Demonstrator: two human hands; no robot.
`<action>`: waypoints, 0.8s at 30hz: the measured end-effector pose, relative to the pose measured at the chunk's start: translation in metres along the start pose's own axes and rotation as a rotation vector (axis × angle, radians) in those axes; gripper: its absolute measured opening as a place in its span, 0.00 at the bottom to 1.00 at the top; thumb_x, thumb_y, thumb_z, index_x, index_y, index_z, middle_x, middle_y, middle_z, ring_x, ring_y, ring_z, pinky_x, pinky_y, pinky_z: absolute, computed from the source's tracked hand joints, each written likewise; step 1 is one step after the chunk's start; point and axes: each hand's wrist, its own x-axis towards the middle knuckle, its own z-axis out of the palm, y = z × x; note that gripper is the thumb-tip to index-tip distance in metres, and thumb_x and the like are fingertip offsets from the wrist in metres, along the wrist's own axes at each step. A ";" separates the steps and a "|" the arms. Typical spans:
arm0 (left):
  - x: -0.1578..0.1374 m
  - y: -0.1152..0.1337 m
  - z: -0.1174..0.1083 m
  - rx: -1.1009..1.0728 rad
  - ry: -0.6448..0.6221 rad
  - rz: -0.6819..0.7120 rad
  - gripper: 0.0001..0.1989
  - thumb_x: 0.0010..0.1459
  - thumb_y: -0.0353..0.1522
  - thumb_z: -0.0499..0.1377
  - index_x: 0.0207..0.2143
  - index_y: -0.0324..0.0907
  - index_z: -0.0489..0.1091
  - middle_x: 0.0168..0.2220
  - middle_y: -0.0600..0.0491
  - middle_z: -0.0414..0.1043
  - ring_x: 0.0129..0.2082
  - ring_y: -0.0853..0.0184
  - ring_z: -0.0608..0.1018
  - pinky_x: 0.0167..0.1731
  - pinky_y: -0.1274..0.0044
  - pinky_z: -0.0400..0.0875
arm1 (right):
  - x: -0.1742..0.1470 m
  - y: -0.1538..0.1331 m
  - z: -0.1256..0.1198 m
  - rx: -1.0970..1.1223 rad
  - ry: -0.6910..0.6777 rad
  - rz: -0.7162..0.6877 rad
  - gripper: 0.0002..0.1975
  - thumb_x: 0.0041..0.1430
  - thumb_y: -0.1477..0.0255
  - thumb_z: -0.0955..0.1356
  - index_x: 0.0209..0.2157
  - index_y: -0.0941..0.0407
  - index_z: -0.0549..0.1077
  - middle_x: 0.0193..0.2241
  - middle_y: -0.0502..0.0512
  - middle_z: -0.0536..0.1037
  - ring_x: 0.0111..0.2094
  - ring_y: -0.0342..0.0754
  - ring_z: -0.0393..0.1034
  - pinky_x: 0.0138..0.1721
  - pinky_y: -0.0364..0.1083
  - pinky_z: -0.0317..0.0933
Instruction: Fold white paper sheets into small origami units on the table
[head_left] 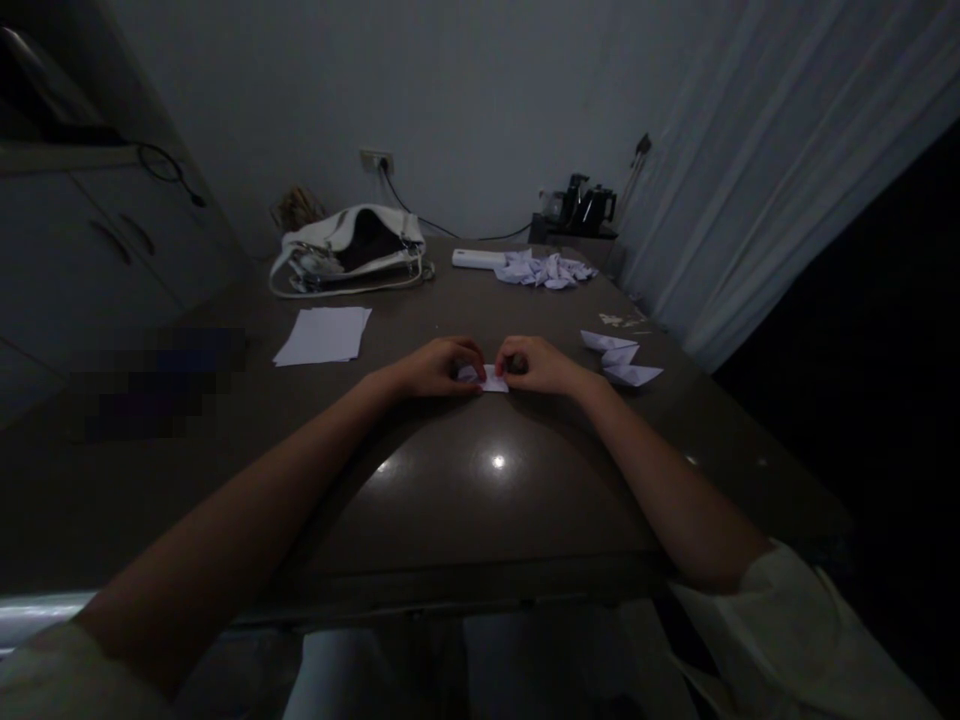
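A small folded white paper (493, 381) lies on the table between my two hands. My left hand (444, 368) has its fingers curled onto the paper's left part, thumb along the near edge. From the other side, my right hand (536, 366) pinches the right part with thumb and index finger. The fingers cover much of the paper, so its full shape is hidden. To the right of my right hand sit a few folded paper pieces (621, 357) with pointed ends. Beyond my left hand rests a stack of white paper sheets (322, 335).
A white handbag (356, 245) stands at the back left of the dark table (450, 510). Near the far edge are a white box-like object (478, 259) and a heap of folded papers (544, 270). A black kettle (595, 208) stands behind; a pale curtain (697, 200) hangs on the right.
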 end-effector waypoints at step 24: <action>0.002 -0.003 0.001 0.060 -0.016 0.026 0.12 0.58 0.37 0.60 0.39 0.40 0.76 0.43 0.47 0.71 0.42 0.62 0.75 0.43 0.73 0.68 | -0.001 0.006 -0.011 0.083 -0.181 0.005 0.08 0.52 0.77 0.71 0.37 0.56 0.77 0.40 0.54 0.73 0.41 0.46 0.69 0.39 0.43 0.62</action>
